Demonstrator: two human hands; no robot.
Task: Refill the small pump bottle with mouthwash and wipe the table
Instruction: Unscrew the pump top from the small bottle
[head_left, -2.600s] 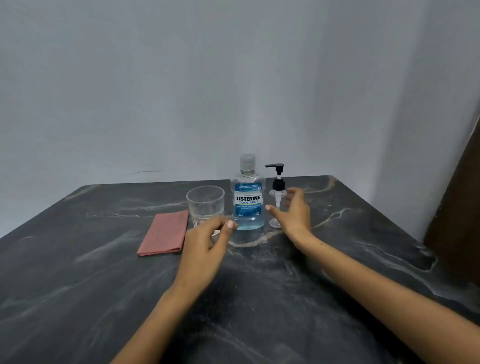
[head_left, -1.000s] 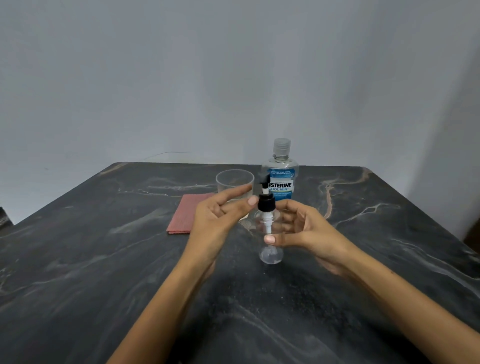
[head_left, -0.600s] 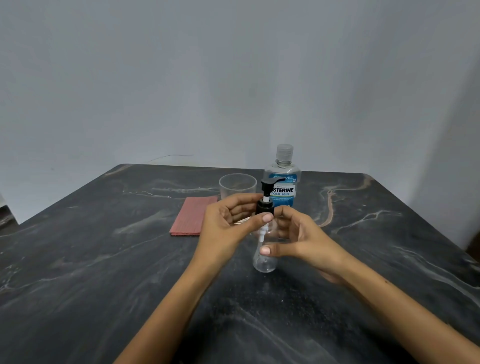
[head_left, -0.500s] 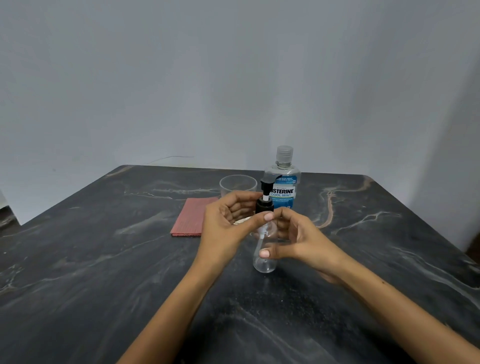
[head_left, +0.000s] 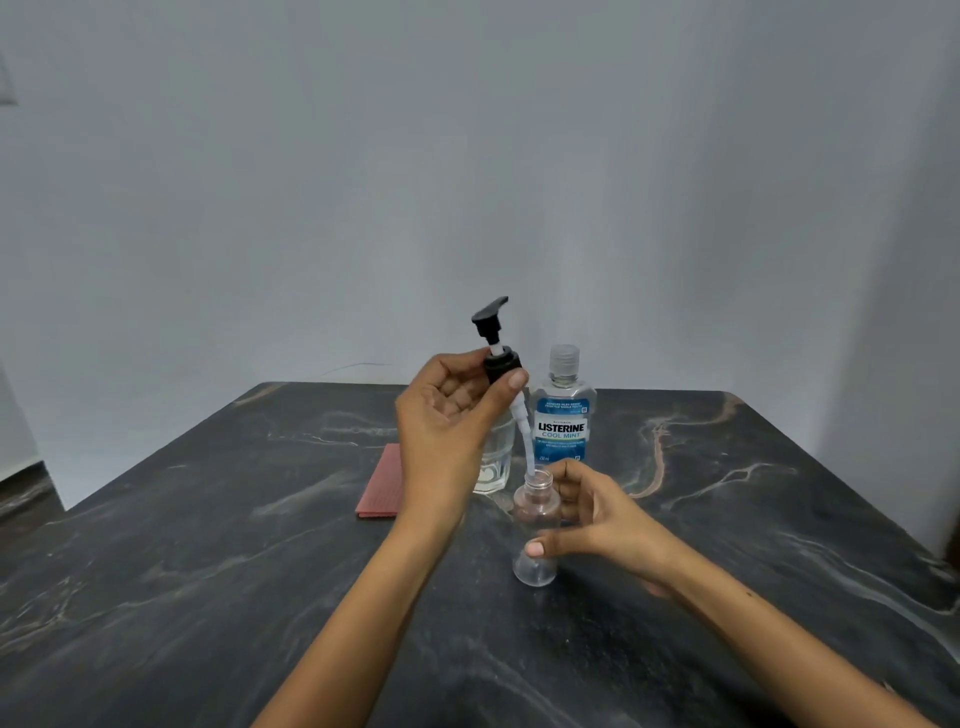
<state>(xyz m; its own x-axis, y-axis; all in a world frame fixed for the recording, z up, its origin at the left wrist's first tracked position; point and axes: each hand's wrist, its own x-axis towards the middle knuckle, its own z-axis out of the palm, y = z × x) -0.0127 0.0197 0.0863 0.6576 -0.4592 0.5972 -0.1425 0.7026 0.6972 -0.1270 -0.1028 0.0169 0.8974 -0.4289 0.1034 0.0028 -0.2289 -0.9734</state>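
Step in hand: opening small pump bottle (head_left: 536, 540). Left hand (head_left: 451, 421) pinching black collar of pump head (head_left: 496, 345), lifted high, white dip tube (head_left: 523, 444) tip just at bottle mouth. Right hand (head_left: 597, 514) curled round clear bottle, upright on dark marbled table (head_left: 208, 571). Next, likely: clear tube, set pump aside, uncap Listerine mouthwash bottle (head_left: 562, 415) just behind. Clear tumbler (head_left: 493, 462), smooth, rigid; ribbed reddish folded cloth (head_left: 382, 488) flat, soft-looking.

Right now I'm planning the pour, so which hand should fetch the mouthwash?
Probably the left hand, once it sets down the pump head; the right hand steadies the small bottle, though the mouthwash bottle stands nearer it.
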